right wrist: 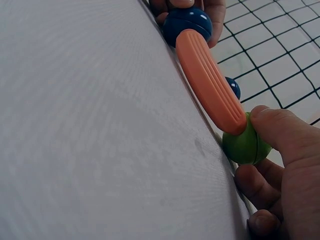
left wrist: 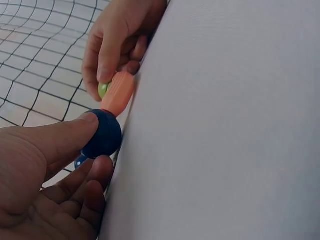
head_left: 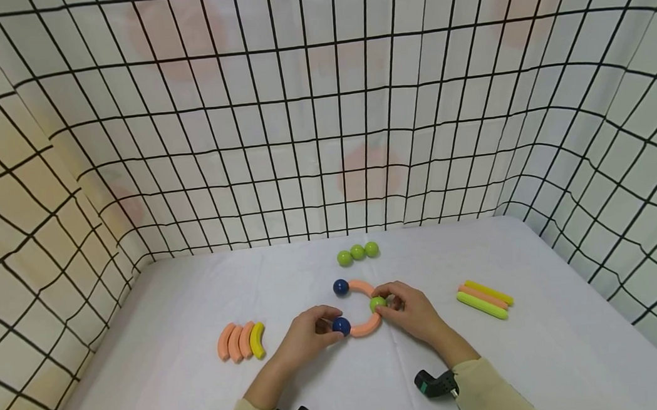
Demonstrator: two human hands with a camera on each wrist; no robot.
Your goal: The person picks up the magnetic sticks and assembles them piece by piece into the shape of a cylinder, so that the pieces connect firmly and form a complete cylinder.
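My left hand (head_left: 312, 333) pinches a dark blue ball (head_left: 341, 326) between thumb and fingers, just over the white table. A curved orange rod (right wrist: 210, 80) runs from this ball to a green ball (right wrist: 245, 145), which my right hand (head_left: 408, 310) pinches. From the green ball a second curved orange rod (head_left: 360, 286) leads back to another blue ball (head_left: 341, 287). Together the pieces form a C shape opening to the left. In the left wrist view the orange rod (left wrist: 119, 93) meets the blue ball (left wrist: 103, 135) under my thumb.
Three green balls (head_left: 358, 252) lie in a row farther back. To the left sit several curved rods (head_left: 241, 341), orange and one yellow. Straight rods (head_left: 485, 299) in yellow, orange and lime lie at the right. Black netting (head_left: 324, 136) surrounds the table's back and sides.
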